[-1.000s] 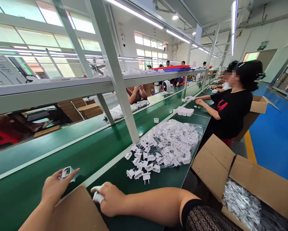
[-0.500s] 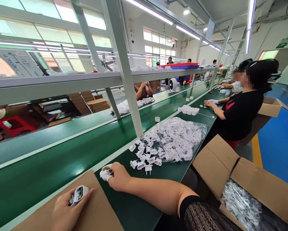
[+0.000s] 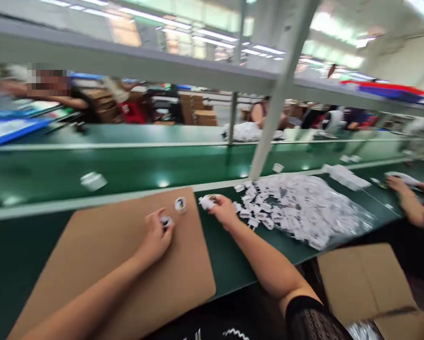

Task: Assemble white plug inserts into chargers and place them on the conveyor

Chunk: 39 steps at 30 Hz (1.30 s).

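Observation:
My left hand (image 3: 157, 236) rests on a brown cardboard sheet (image 3: 101, 255), its fingers curled round a small white plug part (image 3: 166, 221). Another white part (image 3: 180, 204) stands on the cardboard just beyond it. My right hand (image 3: 221, 210) lies on the green bench past the cardboard's right edge, pinching a white plug piece (image 3: 206, 202). Right of that hand lies a heap of white plug pieces (image 3: 297, 208) on a clear plastic bag. The picture is smeared by motion.
A green conveyor belt (image 3: 126, 165) runs behind the bench, carrying a white part (image 3: 93, 180). A grey shelf post (image 3: 275, 113) rises at the bench edge. An open cardboard box (image 3: 367, 283) sits at lower right. Another person's hand (image 3: 398, 185) works at the right; more people sit across the belt.
My view has swung left and down. My left hand has moved up the cardboard, and a white part now stands there. My right hand has stayed near the heap, still pinching its piece.

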Each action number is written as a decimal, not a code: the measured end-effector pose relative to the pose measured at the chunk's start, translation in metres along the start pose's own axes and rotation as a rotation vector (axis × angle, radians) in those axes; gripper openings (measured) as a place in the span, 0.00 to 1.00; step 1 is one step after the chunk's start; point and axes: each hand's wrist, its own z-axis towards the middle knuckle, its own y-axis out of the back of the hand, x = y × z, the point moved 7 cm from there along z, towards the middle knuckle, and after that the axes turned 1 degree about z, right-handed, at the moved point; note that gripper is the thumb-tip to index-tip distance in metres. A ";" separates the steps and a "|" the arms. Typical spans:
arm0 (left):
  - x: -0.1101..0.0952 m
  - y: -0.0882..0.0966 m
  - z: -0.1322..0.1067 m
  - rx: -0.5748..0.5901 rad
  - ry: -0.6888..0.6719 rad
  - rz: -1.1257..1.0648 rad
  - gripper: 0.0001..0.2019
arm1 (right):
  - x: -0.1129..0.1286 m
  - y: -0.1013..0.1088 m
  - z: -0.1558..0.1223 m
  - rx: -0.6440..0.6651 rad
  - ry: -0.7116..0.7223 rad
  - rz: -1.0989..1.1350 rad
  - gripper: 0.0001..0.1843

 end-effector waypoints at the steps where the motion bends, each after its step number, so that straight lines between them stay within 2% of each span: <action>1: -0.008 0.000 -0.004 0.008 -0.010 -0.028 0.28 | 0.000 -0.004 0.000 0.034 -0.047 0.057 0.15; 3: -0.015 -0.002 -0.004 0.062 -0.014 -0.096 0.27 | -0.001 -0.013 0.001 0.130 -0.116 0.074 0.17; 6: -0.017 0.002 -0.004 0.132 -0.020 -0.176 0.33 | 0.001 -0.021 -0.003 0.185 -0.135 0.067 0.21; 7: -0.019 0.004 -0.005 0.159 -0.030 -0.197 0.32 | 0.002 -0.023 -0.006 0.194 -0.132 0.056 0.22; 10: -0.026 0.005 -0.009 0.237 -0.072 -0.253 0.16 | 0.003 -0.031 -0.017 0.233 -0.153 0.030 0.23; 12: -0.030 0.003 -0.009 0.272 -0.089 -0.300 0.11 | 0.006 -0.037 -0.021 0.238 -0.136 -0.010 0.23; 16: -0.033 0.000 -0.008 0.272 -0.084 -0.395 0.19 | 0.025 -0.045 -0.029 0.184 0.085 -0.210 0.21; 19: -0.031 -0.001 -0.008 0.273 -0.060 -0.396 0.14 | 0.037 -0.050 -0.037 0.201 0.185 -0.265 0.21; 21: -0.030 -0.002 -0.009 0.287 -0.054 -0.386 0.11 | 0.037 -0.053 -0.039 0.252 0.186 -0.283 0.17; 23: -0.031 -0.001 -0.009 0.284 -0.066 -0.387 0.13 | 0.034 -0.055 -0.039 0.303 0.162 -0.294 0.14; 27: -0.029 0.000 -0.008 0.285 -0.066 -0.425 0.14 | 0.027 -0.055 -0.034 0.390 0.132 -0.289 0.20; 30: -0.028 0.000 -0.008 0.302 -0.053 -0.429 0.11 | 0.035 -0.052 -0.033 0.375 0.246 -0.436 0.15; 33: -0.027 0.001 -0.007 0.307 -0.055 -0.426 0.09 | 0.050 -0.056 -0.038 0.320 0.476 -0.712 0.11; 36: -0.029 0.002 -0.006 0.315 -0.086 -0.419 0.08 | 0.050 -0.074 -0.046 0.399 0.623 -0.905 0.14; 39: -0.030 0.003 -0.005 0.315 -0.099 -0.419 0.09 | 0.042 -0.087 -0.049 0.486 0.660 -0.984 0.16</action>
